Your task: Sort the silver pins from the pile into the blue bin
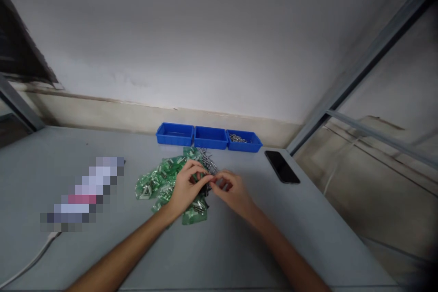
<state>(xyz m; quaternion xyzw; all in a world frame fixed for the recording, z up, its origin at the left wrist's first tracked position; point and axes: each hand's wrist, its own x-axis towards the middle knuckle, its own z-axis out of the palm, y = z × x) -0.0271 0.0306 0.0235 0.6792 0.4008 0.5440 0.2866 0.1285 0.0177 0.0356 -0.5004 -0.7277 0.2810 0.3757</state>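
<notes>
My left hand (186, 187) and my right hand (230, 191) meet fingertip to fingertip over the grey table (239, 246), pinching a small dark piece between them; what it is I cannot make out. Under and left of my left hand lies a heap of small green transparent bags (160, 180) holding metal parts. Loose metal screws (207, 160) lie just beyond my fingers.
Three blue bins (208, 138) stand in a row against the wall; the right one (244, 140) holds metal screws. A black phone (282, 167) lies at the right. A blurred flat object (85, 194) and a white cable (30, 262) are at the left.
</notes>
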